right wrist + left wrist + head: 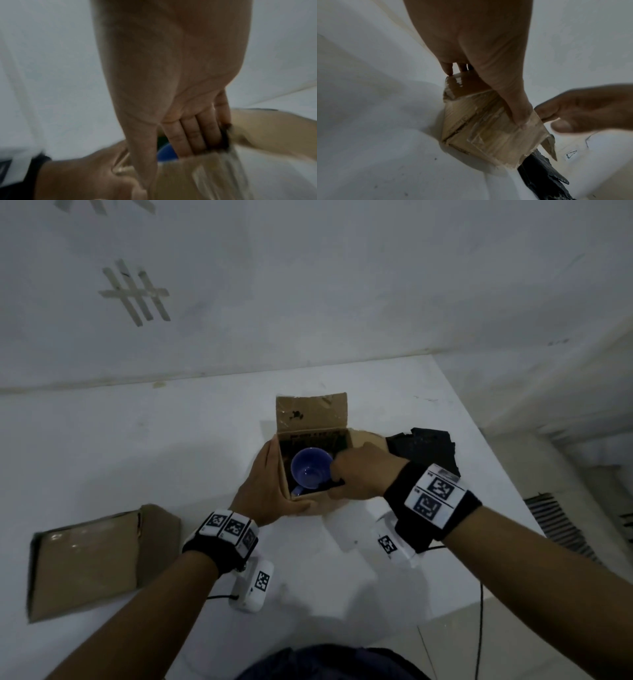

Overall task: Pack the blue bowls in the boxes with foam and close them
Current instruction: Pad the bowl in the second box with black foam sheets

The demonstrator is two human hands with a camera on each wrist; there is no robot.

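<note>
An open cardboard box [317,505] stands mid-table with a blue bowl [310,469] upright inside it; a sliver of the bowl [166,152] shows in the right wrist view. My left hand [274,487] grips the box's left wall and near corner, fingers along the side [448,69] and thumb on the front face. My right hand [337,474] reaches in over the right edge, its straight fingers [192,135] pressing a dark strip of foam [337,483] down beside the bowl. The fingertips are hidden behind the near wall [205,175].
A crumpled black foam sheet [424,450] lies just right of the box, also seen under it [539,175]. A second cardboard box [92,559] lies at the near left. The white table [137,446] ends at the right, with a floor grille [561,525] beyond.
</note>
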